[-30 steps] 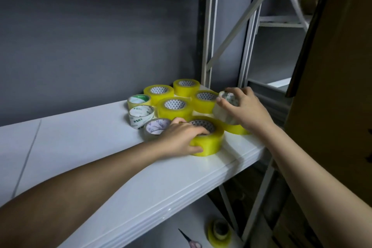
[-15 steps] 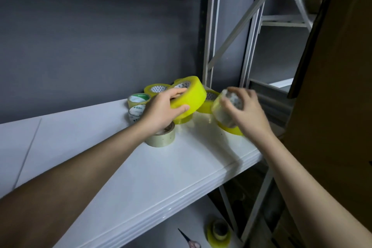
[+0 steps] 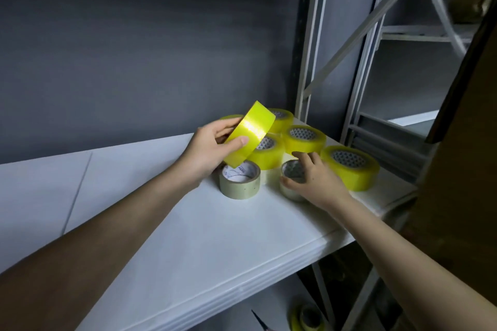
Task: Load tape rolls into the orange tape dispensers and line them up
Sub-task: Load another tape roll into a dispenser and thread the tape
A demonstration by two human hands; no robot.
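progress: early, no orange dispensers in view, nothing loaded.
L hand [image 3: 212, 146]: fingers pinch tilted glossy yellow tape roll [image 3: 250, 137], raised.
R hand [image 3: 314, 180]: fingers curled on small clear tape roll [image 3: 291, 181] on white shelf [image 3: 188, 236].
left: load, line up.

White shelf board [image 3: 166, 244] spans foreground, front edge ribbed; dark grey wall [image 3: 139, 43] behind; pale metal rack upright [image 3: 313, 35] at shelf's right end, diagonal brace [image 3: 371, 21] crossing beyond it; brown cardboard panel [image 3: 468, 169] along right edge; scissors tip [image 3: 259, 321] on lower level, partly cut off by frame.
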